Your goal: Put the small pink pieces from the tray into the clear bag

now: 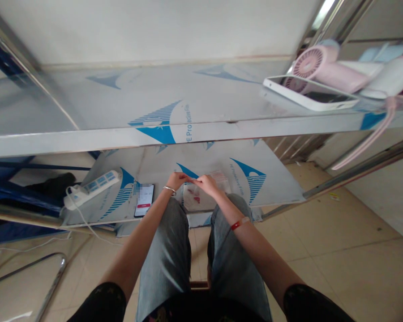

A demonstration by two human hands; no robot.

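Note:
Over the lower shelf, my left hand point(177, 180) and my right hand point(207, 183) meet at their fingertips. Both are closed in a pinch. Whatever sits between the fingers, if anything, is too small to make out. Just below and behind them lies a pale, flat packet point(191, 202) with red marks, partly covered by my right hand and forearm. I cannot tell whether either hand touches it. To the left of my left hand, a phone point(143, 206) rests face up with its screen lit.
A white power strip point(96, 188) with a cord lies at the lower shelf's left. Overhanging it is the upper shelf's front edge point(215, 132). A pink handheld fan point(336, 71) and a white phone-like device point(309, 96) sit up there at right. My knees are under the lower shelf's edge.

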